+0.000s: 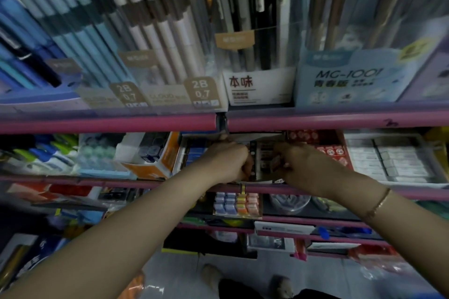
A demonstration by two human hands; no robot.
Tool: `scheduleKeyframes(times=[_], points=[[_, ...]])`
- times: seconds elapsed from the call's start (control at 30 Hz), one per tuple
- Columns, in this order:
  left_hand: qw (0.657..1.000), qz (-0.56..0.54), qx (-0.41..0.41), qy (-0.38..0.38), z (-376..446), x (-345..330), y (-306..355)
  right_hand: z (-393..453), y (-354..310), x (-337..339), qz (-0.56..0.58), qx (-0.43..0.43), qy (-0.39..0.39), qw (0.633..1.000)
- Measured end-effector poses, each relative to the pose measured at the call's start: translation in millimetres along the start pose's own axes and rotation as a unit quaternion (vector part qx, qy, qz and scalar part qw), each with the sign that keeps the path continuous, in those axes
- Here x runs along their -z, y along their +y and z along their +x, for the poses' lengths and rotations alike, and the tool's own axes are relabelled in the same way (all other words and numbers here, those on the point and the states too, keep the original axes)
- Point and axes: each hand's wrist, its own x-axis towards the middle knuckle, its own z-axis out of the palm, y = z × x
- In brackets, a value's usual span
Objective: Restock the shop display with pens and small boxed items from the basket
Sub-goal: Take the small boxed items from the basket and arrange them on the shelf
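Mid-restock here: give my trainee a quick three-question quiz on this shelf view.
1. True or false: both hands work at the dark tray of small boxed items on the middle shelf.
2. Which wrist wears the thin gold bracelet?
3. The white box with red characters stands: A) left of the pale blue MG-1001 box; B) right of it.

Key: 1 true; 2 right; 3 A. The left hand and right hand flank the tray.

You are standing in a stationery shop, facing tiered display shelves with pink rails [109, 124]. The top tier holds clear packs of pens and mechanical pencils [155, 19] behind printed cards reading "2B 0.7" [200, 92] and "MG-1001" [349, 75]. Lower tiers carry open cartons of small boxed goods [393, 160] and a card of pastel erasers [237, 204], all packed side by side like retail stock.
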Motion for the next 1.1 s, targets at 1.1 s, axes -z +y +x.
scheduleKeyframes(times=[1.1], points=[[0.996, 0.026, 0.077, 0.033, 2, -13, -2, 17, -2, -4, -0.205, 0.125, -0.035, 0.97]])
